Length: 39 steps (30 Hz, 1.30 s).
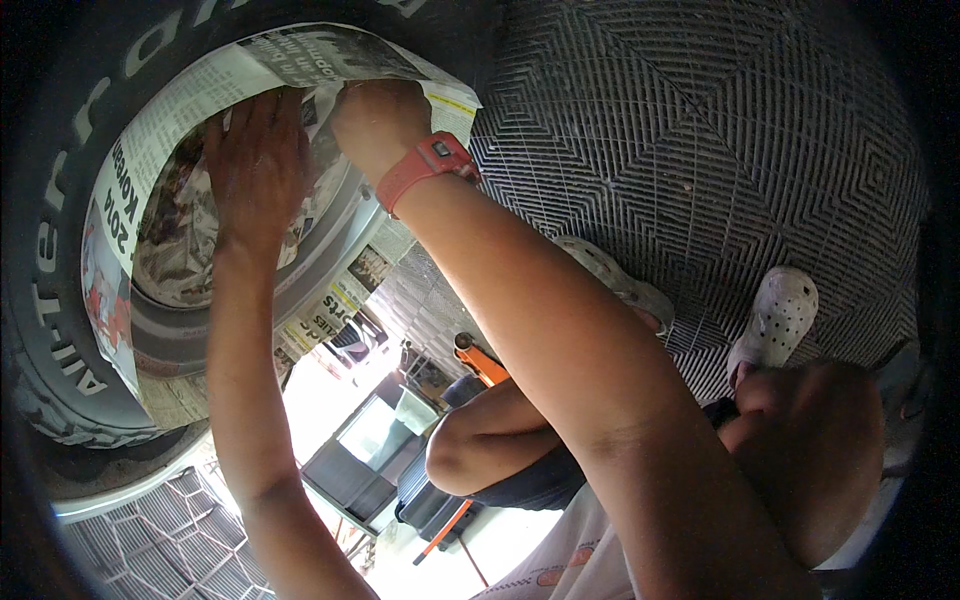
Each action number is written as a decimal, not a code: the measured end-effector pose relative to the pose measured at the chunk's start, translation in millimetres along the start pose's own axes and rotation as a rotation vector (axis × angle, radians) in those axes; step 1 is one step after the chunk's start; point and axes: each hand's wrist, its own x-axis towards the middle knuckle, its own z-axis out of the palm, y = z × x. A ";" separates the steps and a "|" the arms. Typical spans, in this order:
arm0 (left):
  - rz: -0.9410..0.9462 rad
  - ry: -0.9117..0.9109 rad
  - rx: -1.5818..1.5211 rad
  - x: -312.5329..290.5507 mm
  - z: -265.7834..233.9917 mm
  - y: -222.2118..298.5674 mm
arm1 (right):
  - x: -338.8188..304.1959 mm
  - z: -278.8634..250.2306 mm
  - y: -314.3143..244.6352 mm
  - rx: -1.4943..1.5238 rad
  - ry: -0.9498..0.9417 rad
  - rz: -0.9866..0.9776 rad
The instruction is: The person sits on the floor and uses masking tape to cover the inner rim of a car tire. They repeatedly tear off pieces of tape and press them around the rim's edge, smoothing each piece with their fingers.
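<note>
A black tyre (45, 250) with raised white lettering fills the left side. Sheets of newspaper (160, 110) cover its wheel. My left hand (255, 160) lies flat on the paper, fingers together, pressing it against the wheel face. My right hand (375, 120), with a coral-red watch (425, 165) on the wrist, presses the paper's upper right part beside the left hand; its fingers are hidden behind the sheet's edge. The silver rim (335, 240) shows below the paper.
Grey ribbed floor tiles (720, 140) spread to the right. My two white perforated clogs (775, 315) rest on them, with my bent knees below. A glossy car body panel (350, 420) reflects a bright doorway and an orange jack handle (485, 362).
</note>
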 end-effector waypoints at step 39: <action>0.035 -0.305 -0.101 8.0 7.9 7.5 | 4.2 -2.0 1.9 0.145 0.331 -0.054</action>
